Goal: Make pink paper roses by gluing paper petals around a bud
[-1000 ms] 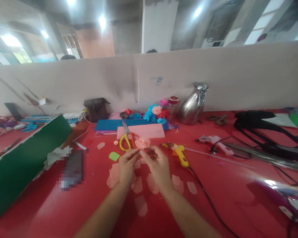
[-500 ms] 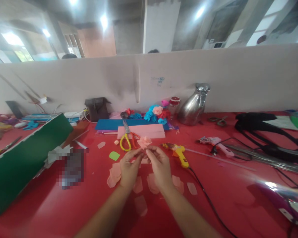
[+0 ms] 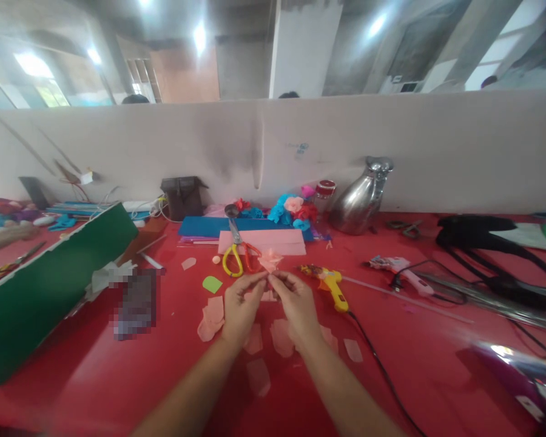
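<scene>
Over the middle of the red table, a pink paper flower (image 3: 271,260) is pinched at its base between both hands. My left hand (image 3: 244,303) is closed on it from the left, thumb and forefinger together. From the right, my right hand (image 3: 295,303) grips the same base, its fingertips meeting the left ones. Loose pink paper petals (image 3: 212,318) lie around and beneath the hands. Behind the flower are scissors (image 3: 233,261) with yellow and red handles. A yellow glue gun (image 3: 334,288) lies just right of my right hand, and a green petal-shaped piece (image 3: 212,283) to the left.
A green board (image 3: 59,291) stands along the left, with another person's hand (image 3: 16,233) beyond it. At the back are a steel jug (image 3: 361,197), a lidded jar (image 3: 324,194) and crepe flowers (image 3: 293,209). A pink glue gun (image 3: 403,273) and black cords lie at right.
The flower has tipped, so its side now shows above the fingertips. The whole view has shifted slightly, and another person's hand has come into sight at far left.
</scene>
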The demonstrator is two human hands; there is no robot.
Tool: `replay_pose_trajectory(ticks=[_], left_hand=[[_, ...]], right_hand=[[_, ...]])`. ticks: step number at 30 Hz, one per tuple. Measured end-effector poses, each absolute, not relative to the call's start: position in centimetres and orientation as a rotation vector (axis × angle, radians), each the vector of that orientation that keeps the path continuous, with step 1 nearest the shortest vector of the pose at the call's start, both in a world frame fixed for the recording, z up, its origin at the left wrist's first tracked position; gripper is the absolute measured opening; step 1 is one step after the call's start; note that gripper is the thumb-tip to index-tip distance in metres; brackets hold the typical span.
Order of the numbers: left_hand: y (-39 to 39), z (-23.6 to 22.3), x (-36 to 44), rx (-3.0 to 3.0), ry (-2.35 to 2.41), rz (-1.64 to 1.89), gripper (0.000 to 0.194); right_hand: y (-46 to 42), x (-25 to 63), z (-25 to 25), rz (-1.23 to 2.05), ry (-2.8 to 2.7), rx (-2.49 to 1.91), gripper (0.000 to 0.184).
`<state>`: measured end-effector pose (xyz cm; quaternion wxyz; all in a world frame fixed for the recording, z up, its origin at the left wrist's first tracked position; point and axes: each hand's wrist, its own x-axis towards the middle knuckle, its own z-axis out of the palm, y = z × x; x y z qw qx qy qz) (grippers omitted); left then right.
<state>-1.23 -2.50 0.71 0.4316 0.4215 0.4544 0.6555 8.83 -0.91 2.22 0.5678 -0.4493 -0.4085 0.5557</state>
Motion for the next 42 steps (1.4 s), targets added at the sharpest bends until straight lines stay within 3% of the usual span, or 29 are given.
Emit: replay_pose_trajectory(ticks=[17, 34, 42], left_hand=[[-1.5, 1.1, -2.6, 0.706, 0.973, 1.599, 0.015], [-1.2, 0.4, -3.1, 0.726, 1.018, 1.543, 0.021], [-1.7, 1.5, -3.2, 0.921, 0.933, 1.513, 0.016]], right_hand=[[-1.6, 8.3, 2.6, 1.269, -1.16, -1.069, 0.014], [-1.5, 8.5, 3.0, 1.314, -1.072, -1.088, 0.023], [-1.5, 8.6, 2.5, 1.148, -1.247, -1.08, 0.012]])
